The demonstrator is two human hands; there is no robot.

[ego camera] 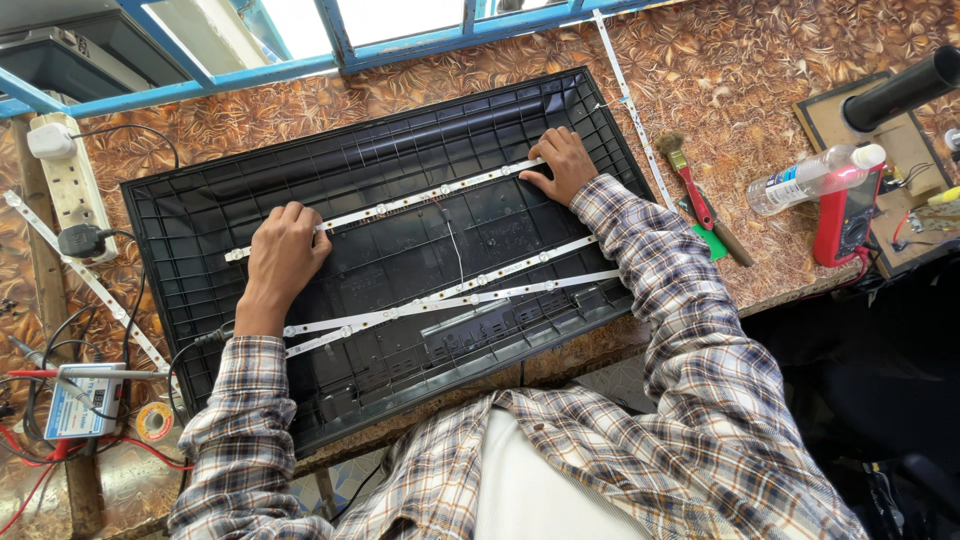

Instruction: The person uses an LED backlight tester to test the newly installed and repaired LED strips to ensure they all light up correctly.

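A wide, shallow black plastic tray point(200, 215), ribbed and gridded inside like the back shell of a flat screen, lies slantwise on a table point(760, 60) covered with a glossy brown leaf-patterned sheet. Three thin white light strips run lengthwise across the tray's floor, each a narrow flat band dotted with small round lenses.

The upper strip point(400, 205) lies under both hands. The left hand point(285, 252) rests palm down near the strip's left end, fingers curled and pressing on it, gripping nothing. The right hand point(562, 163) presses flat on the strip's right end, fingertips spread against it, likewise not closed around anything. Both arms wear a soft checked flannel shirt point(690, 330) in brown, white and grey.

The two lower strips point(470, 290) lie nearer the tray's front edge, crossing at a shallow angle, well apart from the hands. A thin pale wire point(457, 250) runs down the middle of the tray between the upper strip and the lower ones.

Right of the tray lie a long loose white strip point(630, 100), a paintbrush point(690, 180) with a red handle, a clear plastic bottle point(810, 178) on its side, and a red meter point(848, 215) with a dark screen. Left of the tray sit a white power strip point(70, 170) with a plug in it, another loose strip point(70, 260), a small boxy white device point(70, 405) with red leads, and a roll of yellowish tape point(154, 421).
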